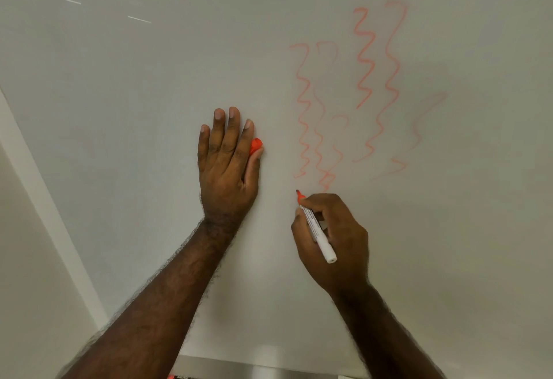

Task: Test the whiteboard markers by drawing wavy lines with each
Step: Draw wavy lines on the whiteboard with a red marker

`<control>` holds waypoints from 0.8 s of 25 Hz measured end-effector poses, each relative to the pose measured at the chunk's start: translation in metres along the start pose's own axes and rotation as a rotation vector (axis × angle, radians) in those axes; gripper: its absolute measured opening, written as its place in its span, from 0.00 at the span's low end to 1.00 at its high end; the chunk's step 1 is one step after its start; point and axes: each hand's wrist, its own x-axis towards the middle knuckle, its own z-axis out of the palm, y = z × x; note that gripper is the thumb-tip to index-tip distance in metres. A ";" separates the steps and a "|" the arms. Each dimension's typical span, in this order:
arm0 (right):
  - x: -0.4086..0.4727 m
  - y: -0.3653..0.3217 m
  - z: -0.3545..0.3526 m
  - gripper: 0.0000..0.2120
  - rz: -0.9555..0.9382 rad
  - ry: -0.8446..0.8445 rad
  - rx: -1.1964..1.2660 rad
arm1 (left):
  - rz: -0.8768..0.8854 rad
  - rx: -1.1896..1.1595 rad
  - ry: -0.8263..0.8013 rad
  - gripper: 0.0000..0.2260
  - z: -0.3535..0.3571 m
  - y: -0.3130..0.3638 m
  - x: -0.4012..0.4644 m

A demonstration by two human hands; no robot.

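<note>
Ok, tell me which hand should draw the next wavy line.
Right. The right hand already grips the uncapped marker, tip beside the orange lines; the left hand lies flat, pinning the cap.

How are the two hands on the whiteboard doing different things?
The left hand lies flat, fingers spread on the white whiteboard, pinning an orange marker cap under its thumb. The right hand is curled around a white-barrelled orange marker, its tip at the board. Both are bare.

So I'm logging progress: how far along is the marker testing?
Done: several orange wavy lines on the whiteboard. In hand: the right hand holds the uncapped orange marker; the left hand pins its cap. Left: another marker below.
</note>
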 end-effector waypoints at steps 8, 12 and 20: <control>-0.027 0.009 -0.002 0.09 0.138 0.015 -0.027 | -0.009 -0.016 -0.017 0.19 -0.002 0.003 -0.008; -0.039 0.012 -0.006 0.04 0.183 -0.018 -0.043 | -0.045 -0.050 -0.073 0.19 -0.005 0.005 -0.032; -0.034 -0.002 -0.036 0.04 0.801 -0.209 0.553 | -0.318 -0.227 -0.243 0.20 -0.042 0.044 -0.059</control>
